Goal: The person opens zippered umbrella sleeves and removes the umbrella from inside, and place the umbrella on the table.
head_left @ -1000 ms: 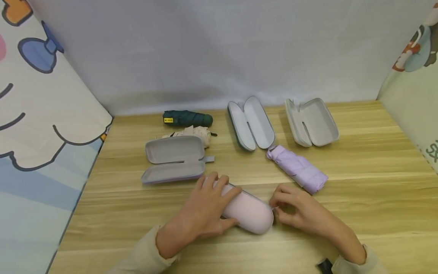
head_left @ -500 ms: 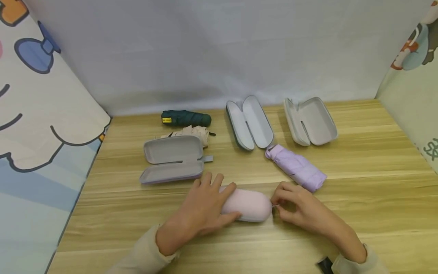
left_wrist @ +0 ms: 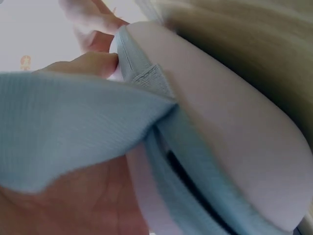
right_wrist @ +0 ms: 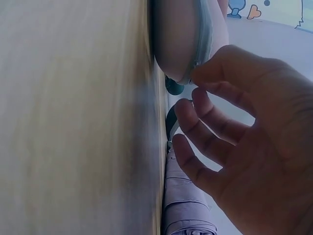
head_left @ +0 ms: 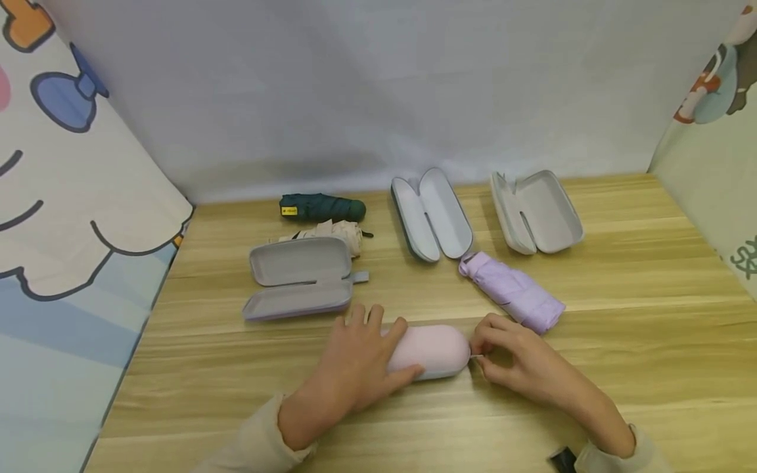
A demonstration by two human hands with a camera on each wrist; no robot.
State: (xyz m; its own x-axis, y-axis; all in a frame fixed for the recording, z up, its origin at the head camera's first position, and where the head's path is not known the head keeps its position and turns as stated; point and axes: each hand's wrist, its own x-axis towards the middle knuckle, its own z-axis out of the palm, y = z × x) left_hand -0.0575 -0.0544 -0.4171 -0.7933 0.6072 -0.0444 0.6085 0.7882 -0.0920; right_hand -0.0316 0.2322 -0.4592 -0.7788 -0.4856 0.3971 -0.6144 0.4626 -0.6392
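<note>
A pale pink zip-up hard case (head_left: 434,348) lies near the front middle of the table, rounded end to the right. My left hand (head_left: 351,368) grips its left part, fingers over the top and thumb along the near side. At the rounded end, my right hand (head_left: 514,358) pinches the small zip pull (head_left: 476,356) between thumb and forefinger. In the left wrist view, a grey-blue fabric strap (left_wrist: 73,122) sticks out from the case, and a dark slit shows between the zip edges beside it. The right wrist view shows the other right fingers loosely curled below the case end.
Behind the left hand stands an open grey-lined case (head_left: 301,263), with a cream folded umbrella (head_left: 349,233) and a dark green one (head_left: 322,207) beyond. Two more open cases (head_left: 434,213) (head_left: 547,210) sit at the back. A lilac folded umbrella (head_left: 514,292) lies behind my right hand.
The pink case has turned from a slant to lie nearly level across the view, its rounded end swinging away from me. My left hand turned with it; the right keeps its pinch on the zip pull.
</note>
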